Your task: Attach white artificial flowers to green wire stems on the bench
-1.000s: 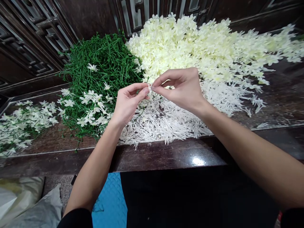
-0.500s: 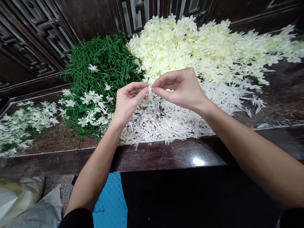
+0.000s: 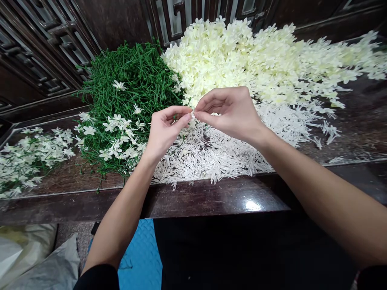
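My left hand [image 3: 166,129] and my right hand [image 3: 232,112] meet fingertip to fingertip over the middle of the bench, both closed in a pinch. Between them is a small white artificial flower piece [image 3: 192,114], mostly covered by the fingers. Behind my right hand spreads a heap of cream artificial petals [image 3: 223,56]. Thin white stamen pieces [image 3: 211,153] lie in a pile below both hands. To the left of my left hand is a mound of green plastic stems [image 3: 130,76], with finished-looking white flowers [image 3: 116,135] on its front.
More white flowers on green stems [image 3: 36,157] lie at the far left of the dark wooden bench [image 3: 211,197]. A carved wooden back [image 3: 54,40] rises behind. Sacks [image 3: 45,266] and a blue stool [image 3: 140,257] are below.
Both hands have shifted very slightly to the right, still pinching at the small white piece. The heaps look the same.
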### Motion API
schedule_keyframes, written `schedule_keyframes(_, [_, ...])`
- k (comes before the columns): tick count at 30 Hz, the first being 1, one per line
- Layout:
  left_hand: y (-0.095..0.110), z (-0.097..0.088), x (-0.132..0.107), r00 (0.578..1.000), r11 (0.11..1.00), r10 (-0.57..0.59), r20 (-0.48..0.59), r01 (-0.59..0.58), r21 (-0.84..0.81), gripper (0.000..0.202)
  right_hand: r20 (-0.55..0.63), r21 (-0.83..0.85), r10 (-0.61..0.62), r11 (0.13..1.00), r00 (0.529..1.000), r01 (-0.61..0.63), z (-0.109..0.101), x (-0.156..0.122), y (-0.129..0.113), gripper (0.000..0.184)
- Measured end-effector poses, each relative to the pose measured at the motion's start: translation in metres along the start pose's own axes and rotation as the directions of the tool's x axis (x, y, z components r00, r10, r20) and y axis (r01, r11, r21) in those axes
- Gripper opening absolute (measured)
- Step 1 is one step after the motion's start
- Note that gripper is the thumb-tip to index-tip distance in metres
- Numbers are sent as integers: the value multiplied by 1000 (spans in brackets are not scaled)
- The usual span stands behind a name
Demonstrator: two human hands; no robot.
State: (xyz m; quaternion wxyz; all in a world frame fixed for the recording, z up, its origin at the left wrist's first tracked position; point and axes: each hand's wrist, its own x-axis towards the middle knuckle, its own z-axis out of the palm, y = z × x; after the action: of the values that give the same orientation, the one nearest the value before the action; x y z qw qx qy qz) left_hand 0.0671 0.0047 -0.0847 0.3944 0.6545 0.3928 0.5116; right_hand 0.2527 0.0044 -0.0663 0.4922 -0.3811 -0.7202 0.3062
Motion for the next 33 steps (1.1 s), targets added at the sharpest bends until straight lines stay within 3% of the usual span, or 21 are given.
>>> schedule_keyframes(7, [-4,-3,0,1000,998,-17,8,18,-54,15,7,-8,-16,1000,1000,16,-3,1,-1,7])
schedule_keyframes(13, [-7,-4,1,999,998,-19,-31,17,-60,17,26,30,53,998,998,-54,-5,2,-7,15])
schedule_keyframes(20, [-1,-3,3,999,997,-17,-45,13,-74,29,192,5,126,992,973,-129,-9,2,-5,40])
schedule_keyframes(26, [1,-4,2,999,999,-18,-46,17,-34,31,177,94,92,989,980,-110,-10,4,-1,26])
schedule_keyframes(33, [-3,-6,2,1000,998,23,-20,-22,54,20,167,77,114,989,979,-128,-11,6,0,20])
